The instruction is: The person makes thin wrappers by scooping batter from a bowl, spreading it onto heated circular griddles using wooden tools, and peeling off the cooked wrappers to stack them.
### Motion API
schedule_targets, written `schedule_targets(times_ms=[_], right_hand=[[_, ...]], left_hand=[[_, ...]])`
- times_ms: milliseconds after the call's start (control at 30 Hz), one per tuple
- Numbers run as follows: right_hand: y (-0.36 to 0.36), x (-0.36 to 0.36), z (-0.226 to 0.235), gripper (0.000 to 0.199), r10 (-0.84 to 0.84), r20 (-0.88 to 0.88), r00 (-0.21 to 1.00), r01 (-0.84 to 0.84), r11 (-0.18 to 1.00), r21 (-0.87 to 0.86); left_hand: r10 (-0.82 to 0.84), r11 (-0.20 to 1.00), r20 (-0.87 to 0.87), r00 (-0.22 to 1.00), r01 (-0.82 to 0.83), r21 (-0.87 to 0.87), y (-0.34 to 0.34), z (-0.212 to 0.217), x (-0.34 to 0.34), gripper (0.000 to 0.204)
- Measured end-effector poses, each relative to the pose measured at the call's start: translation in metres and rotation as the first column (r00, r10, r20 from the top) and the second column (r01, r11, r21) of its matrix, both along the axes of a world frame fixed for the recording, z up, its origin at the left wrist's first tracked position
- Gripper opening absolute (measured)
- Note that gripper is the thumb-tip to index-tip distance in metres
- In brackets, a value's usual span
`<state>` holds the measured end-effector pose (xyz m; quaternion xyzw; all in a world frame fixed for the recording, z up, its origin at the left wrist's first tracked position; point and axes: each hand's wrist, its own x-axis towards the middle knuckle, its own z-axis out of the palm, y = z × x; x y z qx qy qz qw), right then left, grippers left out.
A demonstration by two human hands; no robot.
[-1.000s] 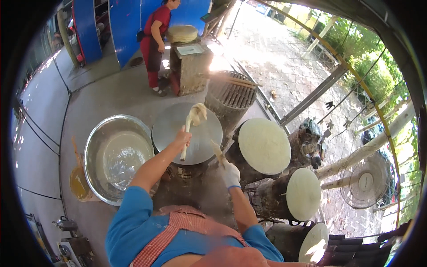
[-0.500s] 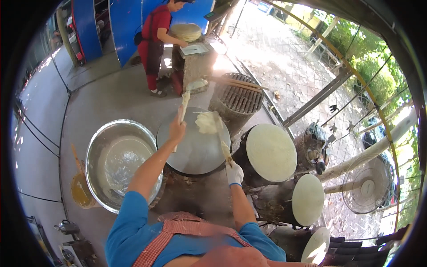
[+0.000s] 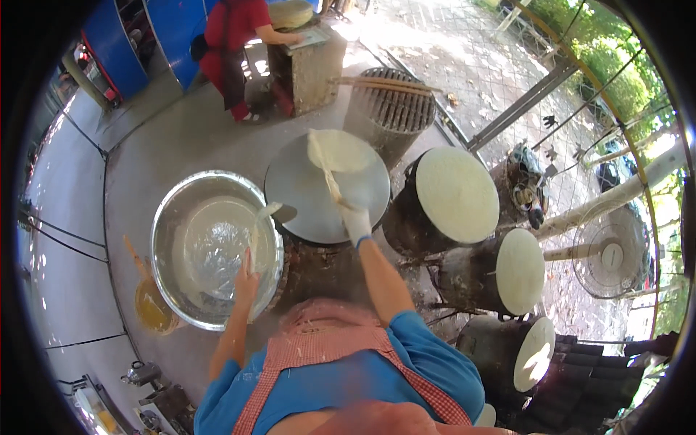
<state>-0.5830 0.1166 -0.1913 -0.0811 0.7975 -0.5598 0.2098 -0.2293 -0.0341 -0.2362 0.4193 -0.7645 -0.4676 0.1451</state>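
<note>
In my left hand (image 3: 248,279), closed round its handle, is a batter-coated ladle (image 3: 268,211). It reaches over the right side of a large metal basin (image 3: 165,279) of pale batter (image 3: 206,246), its head near the griddle's edge. My right hand (image 3: 355,221), in a white glove, grips a long, flat wooden spreader (image 3: 330,180). The spreader's far end lies over a round patch of pale batter (image 3: 344,151) at the back of the round grey griddle (image 3: 297,196). Bare griddle surface shows around the patch.
Round griddles covered with pale sheets (image 3: 458,194) stand to the right on dark drums. Behind is a slatted drum (image 3: 391,101) with sticks across it. A person in red (image 3: 235,43) stands at a block table (image 3: 312,69). A yellow-stained bucket (image 3: 154,308) sits left of the basin.
My left hand has come back from over the griddle to the basin with the ladle. The right hand has moved left with the spreader, and the batter patch is wider and rounder. The view has shifted.
</note>
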Motion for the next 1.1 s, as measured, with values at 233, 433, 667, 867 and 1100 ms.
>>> schedule_targets(times_ms=[233, 433, 667, 867, 1100], right_hand=[[0.045, -0.005, -0.024, 0.022, -0.079, 0.194, 0.978, 0.144, 0.925, -0.351], [0.044, -0.021, 0.015, 0.027, 0.219, 0.187, 0.958, -0.187, 0.967, -0.175], [0.048, -0.033, 0.048, 0.031, 0.2, 0.541, 0.817, -0.128, 0.978, -0.167], [0.073, -0.14, -0.021, 0.034, 0.107, 0.565, 0.818, 0.125, 0.926, -0.356], [0.065, -0.102, 0.025, 0.032, 0.449, 0.526, 0.722, -0.418, 0.889, -0.185]], left_hand=[[-0.024, 1.0, 0.085, 0.996, 0.023, 0.01, 0.004, 0.039, -0.008, 0.078], [0.124, 0.992, 0.022, 0.992, -0.124, 0.006, 0.016, -0.007, 0.024, 0.075], [0.48, 0.793, 0.018, 0.877, -0.443, 0.418, 0.054, 0.051, 0.001, 0.068], [0.542, 0.738, 0.018, 0.84, -0.485, 0.469, 0.077, 0.063, -0.004, 0.071], [0.649, 0.626, -0.004, 0.76, -0.531, 0.571, 0.102, 0.066, -0.01, 0.07]])
